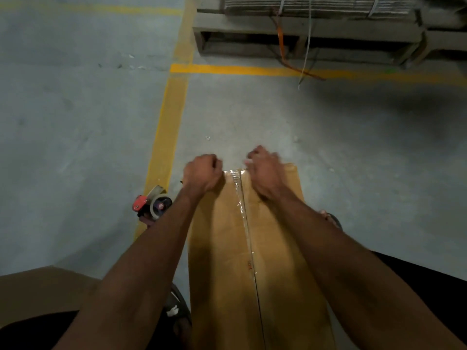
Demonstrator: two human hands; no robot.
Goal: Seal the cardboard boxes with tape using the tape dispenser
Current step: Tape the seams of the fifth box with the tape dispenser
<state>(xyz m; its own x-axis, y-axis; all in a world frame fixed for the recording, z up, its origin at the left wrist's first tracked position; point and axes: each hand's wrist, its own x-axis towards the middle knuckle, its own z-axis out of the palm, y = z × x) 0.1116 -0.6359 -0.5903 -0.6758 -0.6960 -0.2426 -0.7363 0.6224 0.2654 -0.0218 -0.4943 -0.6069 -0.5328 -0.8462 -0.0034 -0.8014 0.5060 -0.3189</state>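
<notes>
A long brown cardboard box (222, 248) lies on the floor in front of me, reaching away from my body. Clear tape (243, 210) runs along its centre seam to the far edge. My left hand (202, 174) sits at the far left end of the box with its fingers curled down over the far edge. My right hand (262, 170), a little blurred, is at the far end just right of the seam, fingers likewise curled over the edge. The tape dispenser (154, 203), red and black with a roll of clear tape, lies on the floor left of the box, held by neither hand.
Yellow lines (171, 109) cross the grey concrete floor. At the far right stands a wooden pallet (303, 29) loaded with strapped flat cardboard, loose straps trailing down. Another brown cardboard piece (38, 286) lies at the lower left. My sandalled foot (177, 306) is beside the box.
</notes>
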